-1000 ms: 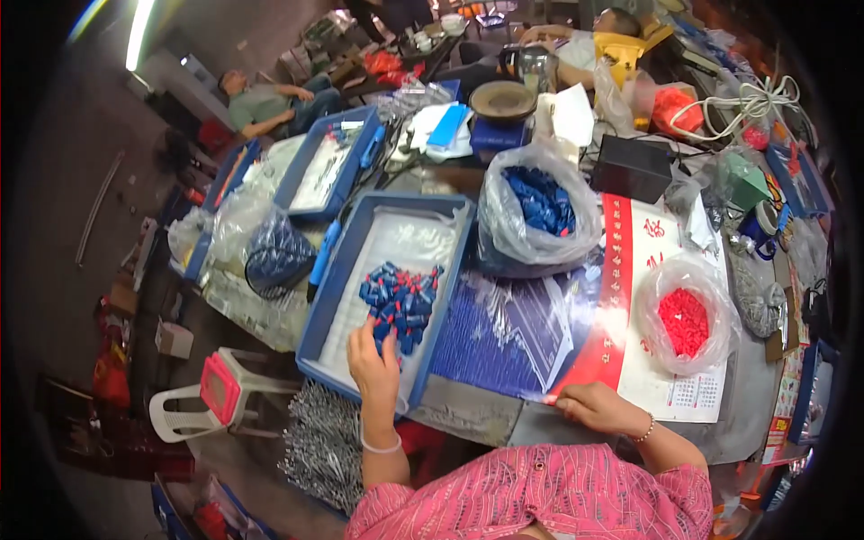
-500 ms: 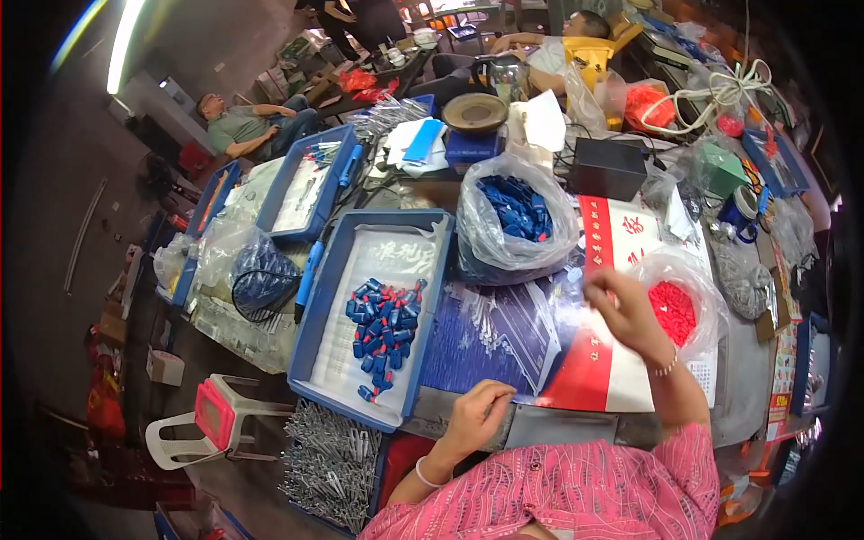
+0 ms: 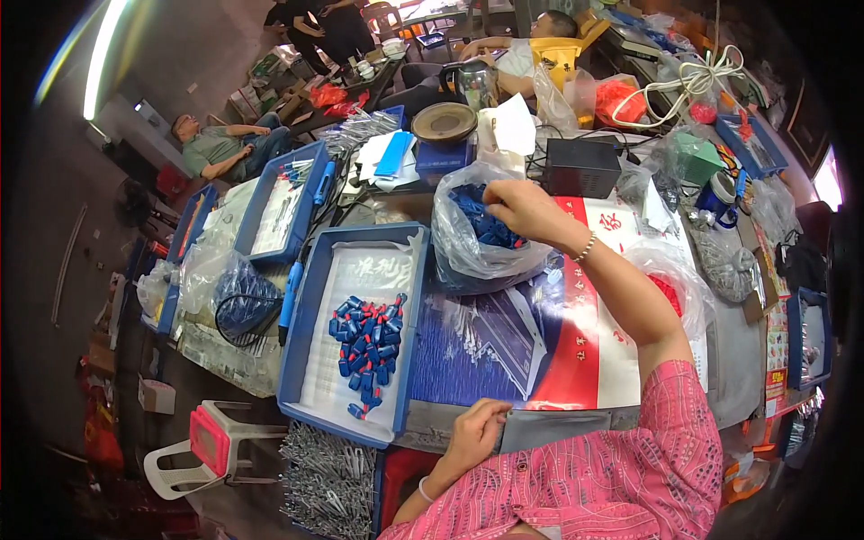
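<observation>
My right hand (image 3: 531, 212) is over the clear plastic bag (image 3: 463, 265) of small blue plastic parts (image 3: 486, 220), its curled fingers pointing down at them; whatever is between the fingertips is hidden. Close to the table's front edge, my left hand (image 3: 476, 435) has its fingers pressed together, and I cannot make out what they hold. To the left stands a blue tray (image 3: 295, 378) lined with white paper. In it lies a pile of assembled blue pieces with red tips (image 3: 367, 346). Under my right forearm, another clear bag (image 3: 693, 274) holds small red parts (image 3: 664, 293).
A crate of thin metal rods (image 3: 328, 481) stands below the tray. A second blue tray (image 3: 270, 236), a round-topped scale (image 3: 444, 122), a black box (image 3: 583, 167) and a coiled white cable (image 3: 693, 79) lie farther back. A person (image 3: 225, 148) sits at the far left.
My right hand has moved left and away from me, from beside the bag of red parts to over the blue parts. My left hand stays near the table edge, fingers together.
</observation>
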`<state>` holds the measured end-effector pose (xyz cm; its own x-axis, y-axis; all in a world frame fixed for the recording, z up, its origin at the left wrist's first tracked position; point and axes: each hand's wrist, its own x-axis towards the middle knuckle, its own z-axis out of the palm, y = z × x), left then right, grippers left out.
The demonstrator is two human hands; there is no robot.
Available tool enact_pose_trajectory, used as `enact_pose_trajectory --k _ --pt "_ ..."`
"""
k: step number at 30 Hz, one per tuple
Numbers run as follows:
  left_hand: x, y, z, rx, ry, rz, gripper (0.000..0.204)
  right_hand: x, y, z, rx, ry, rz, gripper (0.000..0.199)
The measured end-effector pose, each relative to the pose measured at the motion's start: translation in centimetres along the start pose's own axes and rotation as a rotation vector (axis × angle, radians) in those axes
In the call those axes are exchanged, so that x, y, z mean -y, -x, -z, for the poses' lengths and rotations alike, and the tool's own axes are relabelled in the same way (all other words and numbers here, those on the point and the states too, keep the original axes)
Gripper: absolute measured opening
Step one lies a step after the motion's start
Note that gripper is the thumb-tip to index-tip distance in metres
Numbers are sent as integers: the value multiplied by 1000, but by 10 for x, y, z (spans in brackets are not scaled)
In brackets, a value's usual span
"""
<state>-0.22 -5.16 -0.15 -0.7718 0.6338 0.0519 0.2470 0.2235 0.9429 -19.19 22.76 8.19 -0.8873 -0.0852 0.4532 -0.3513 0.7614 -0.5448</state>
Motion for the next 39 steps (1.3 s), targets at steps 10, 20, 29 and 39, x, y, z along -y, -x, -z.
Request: enact_pose_trajectory --k 10,20,29,39 --pt "2 -8 -1 20 -27 -6 23 17 -16 -26 213 314 -68 26" --pt "9 -1 -5 12 7 -24 23 17 -3 -13 -8 113 -222 26" --pt "-2 -10 -10 35 -11 -23 22 17 9 5 -173 -99 -26 11" --pt "-7 -39 -3 -57 705 40 41 87 119 17 349 -580 -73 13"
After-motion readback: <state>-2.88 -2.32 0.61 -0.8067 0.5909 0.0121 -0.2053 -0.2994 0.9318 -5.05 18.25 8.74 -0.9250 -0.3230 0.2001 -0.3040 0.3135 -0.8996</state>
